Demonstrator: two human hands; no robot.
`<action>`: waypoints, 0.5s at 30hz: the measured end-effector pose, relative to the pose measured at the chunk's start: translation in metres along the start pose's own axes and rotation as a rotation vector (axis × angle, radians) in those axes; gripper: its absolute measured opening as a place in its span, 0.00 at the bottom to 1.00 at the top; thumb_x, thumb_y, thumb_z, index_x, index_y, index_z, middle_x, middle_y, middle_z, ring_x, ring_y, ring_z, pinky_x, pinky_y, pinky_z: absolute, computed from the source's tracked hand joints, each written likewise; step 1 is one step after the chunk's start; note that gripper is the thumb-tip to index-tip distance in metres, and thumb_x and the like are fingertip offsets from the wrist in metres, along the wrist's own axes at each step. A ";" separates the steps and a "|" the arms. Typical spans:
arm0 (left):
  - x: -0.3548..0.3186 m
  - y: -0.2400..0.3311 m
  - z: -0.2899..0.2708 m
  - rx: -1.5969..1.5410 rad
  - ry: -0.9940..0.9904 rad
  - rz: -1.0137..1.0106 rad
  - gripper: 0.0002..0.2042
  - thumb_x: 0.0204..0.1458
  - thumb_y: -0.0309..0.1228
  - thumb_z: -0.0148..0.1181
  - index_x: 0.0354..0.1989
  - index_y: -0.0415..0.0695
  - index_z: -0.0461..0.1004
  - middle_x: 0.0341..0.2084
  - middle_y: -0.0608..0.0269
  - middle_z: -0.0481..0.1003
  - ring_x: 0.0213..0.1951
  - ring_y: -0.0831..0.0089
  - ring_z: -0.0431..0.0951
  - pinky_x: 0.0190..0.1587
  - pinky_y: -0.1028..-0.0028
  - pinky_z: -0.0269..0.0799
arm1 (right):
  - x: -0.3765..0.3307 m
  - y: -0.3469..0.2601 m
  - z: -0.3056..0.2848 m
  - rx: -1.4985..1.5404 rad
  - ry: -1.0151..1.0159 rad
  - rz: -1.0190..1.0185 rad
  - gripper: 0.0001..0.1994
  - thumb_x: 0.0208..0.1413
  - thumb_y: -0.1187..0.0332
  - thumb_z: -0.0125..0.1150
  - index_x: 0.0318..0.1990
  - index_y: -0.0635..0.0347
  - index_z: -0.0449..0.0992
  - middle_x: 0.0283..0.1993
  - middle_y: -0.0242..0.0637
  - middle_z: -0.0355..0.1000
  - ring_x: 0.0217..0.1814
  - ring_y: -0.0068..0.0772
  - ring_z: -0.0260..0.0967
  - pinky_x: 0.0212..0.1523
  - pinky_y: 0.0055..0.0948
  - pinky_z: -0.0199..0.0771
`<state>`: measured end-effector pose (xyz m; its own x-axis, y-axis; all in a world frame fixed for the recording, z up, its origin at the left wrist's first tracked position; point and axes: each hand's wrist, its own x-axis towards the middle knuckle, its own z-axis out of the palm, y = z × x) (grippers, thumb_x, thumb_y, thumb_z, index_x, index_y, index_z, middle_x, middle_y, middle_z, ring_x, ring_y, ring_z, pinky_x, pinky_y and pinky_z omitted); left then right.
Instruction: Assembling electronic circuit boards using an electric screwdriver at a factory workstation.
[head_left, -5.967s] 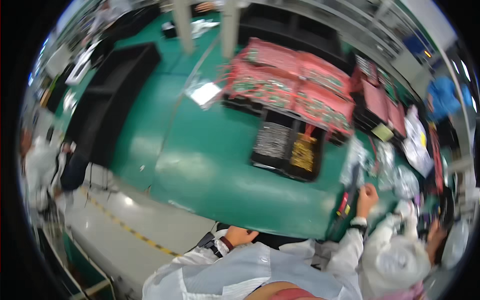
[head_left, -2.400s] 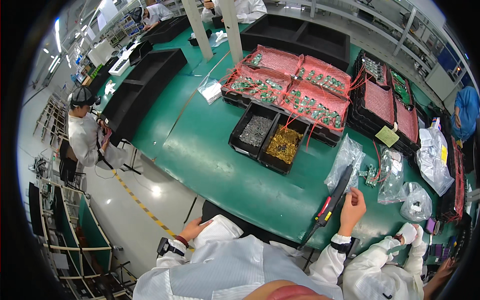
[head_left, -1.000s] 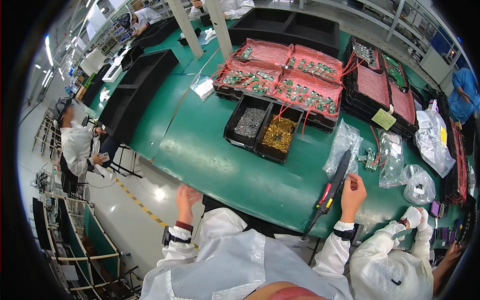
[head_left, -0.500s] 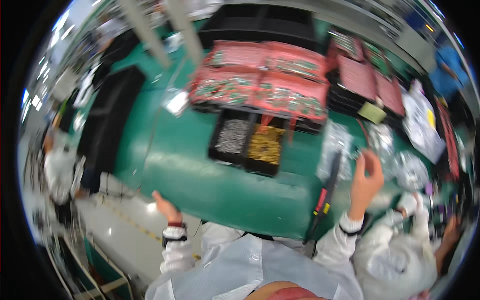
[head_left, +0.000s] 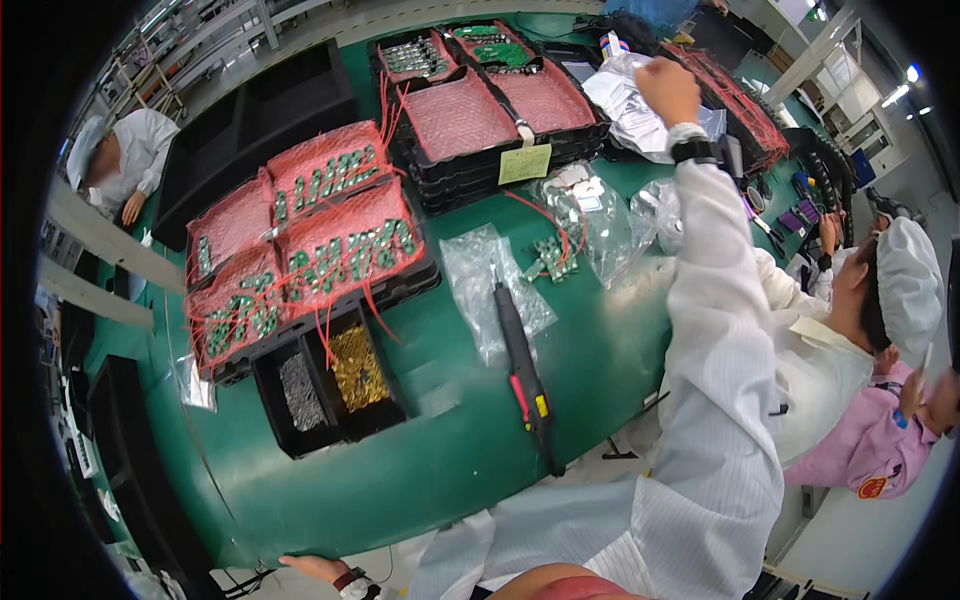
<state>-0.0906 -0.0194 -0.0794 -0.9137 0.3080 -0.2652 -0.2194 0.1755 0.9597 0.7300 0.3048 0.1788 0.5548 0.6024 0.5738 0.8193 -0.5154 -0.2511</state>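
Note:
My right hand (head_left: 668, 92) is stretched to the far right, fingers curled closed over a white plastic bag (head_left: 630, 105). Whatever those fingers hold is hidden. At the front edge of the green table (head_left: 440, 470), my left hand (head_left: 315, 568) rests with its fingers stretched out and nothing in it. A black powered screwdriver (head_left: 517, 345) with red and yellow marks lies mid-table, its tip on a clear plastic bag (head_left: 478, 265). Several small green circuit boards (head_left: 550, 260) with red wires lie beside that bag.
Black trays (head_left: 410, 275) carry pink bubble wrap and green boards. A two-part black bin holds silver pieces (head_left: 300, 392) and gold pieces (head_left: 357, 368). Stacked trays (head_left: 440, 185) bear a yellow label (head_left: 525, 163). A person (head_left: 820, 350) in white works close on the right; another sits far left.
The view has swung right, so the table's things appear farther left. My right hand has moved from above the table beside the screwdriver to the white bag. My left hand is now at the table edge.

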 end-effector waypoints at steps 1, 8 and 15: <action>-0.007 0.010 0.003 0.037 0.062 -0.046 0.40 0.71 0.59 0.36 0.68 0.26 0.60 0.68 0.45 0.65 0.63 0.52 0.70 0.66 0.60 0.67 | 0.012 0.024 0.007 -0.113 -0.014 0.027 0.20 0.51 0.52 0.63 0.44 0.55 0.86 0.46 0.49 0.82 0.50 0.57 0.80 0.53 0.49 0.80; 0.053 -0.011 -0.044 -0.087 -0.137 -0.198 0.42 0.66 0.63 0.43 0.74 0.37 0.54 0.73 0.46 0.57 0.68 0.49 0.64 0.70 0.53 0.61 | 0.049 0.224 0.038 -0.422 -0.170 0.291 0.17 0.51 0.63 0.64 0.48 0.58 0.84 0.53 0.53 0.79 0.56 0.59 0.78 0.56 0.51 0.79; 0.100 -0.016 -0.090 0.085 0.029 -0.175 0.45 0.64 0.65 0.46 0.75 0.36 0.53 0.74 0.47 0.56 0.69 0.48 0.62 0.71 0.52 0.58 | 0.060 0.328 0.075 -0.457 -0.094 0.291 0.22 0.52 0.63 0.62 0.55 0.57 0.76 0.61 0.50 0.72 0.65 0.57 0.70 0.62 0.54 0.73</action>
<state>-0.2090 -0.0761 -0.1129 -0.8738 0.2392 -0.4234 -0.3473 0.3026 0.8876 1.0429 0.2177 0.0719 0.7771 0.4364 0.4535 0.4955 -0.8685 -0.0134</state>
